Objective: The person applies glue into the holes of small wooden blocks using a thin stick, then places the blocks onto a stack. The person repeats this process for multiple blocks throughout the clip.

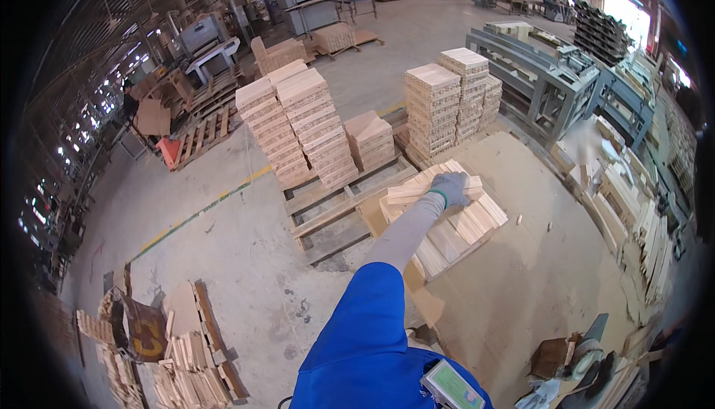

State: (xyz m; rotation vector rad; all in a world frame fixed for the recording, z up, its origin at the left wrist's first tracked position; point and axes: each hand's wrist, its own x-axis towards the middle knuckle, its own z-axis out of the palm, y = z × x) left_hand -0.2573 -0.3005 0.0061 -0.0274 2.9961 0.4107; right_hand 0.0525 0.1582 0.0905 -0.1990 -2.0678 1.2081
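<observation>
My left arm, in a blue sleeve with a grey cover on the forearm, reaches forward from the lower middle. In a grey glove, my left hand (450, 188) is closed over pale wooden strips (406, 194) that lie across the top of a low stack. Their ends stick out on both sides of the fingers. Beneath them, more wooden strips (477, 223) lie side by side, slanting another way. The glove hides the exact grip and how many pieces are in it. My right hand does not show.
Wooden pallets (335, 215) carry tall stacks of wood blocks (313, 126) ahead on the left and more stacks (433, 107) farther right. A grey metal machine frame (536, 74) stands at the right. Loose offcuts (618, 200) pile along the right edge; strips (190, 368) lie at lower left.
</observation>
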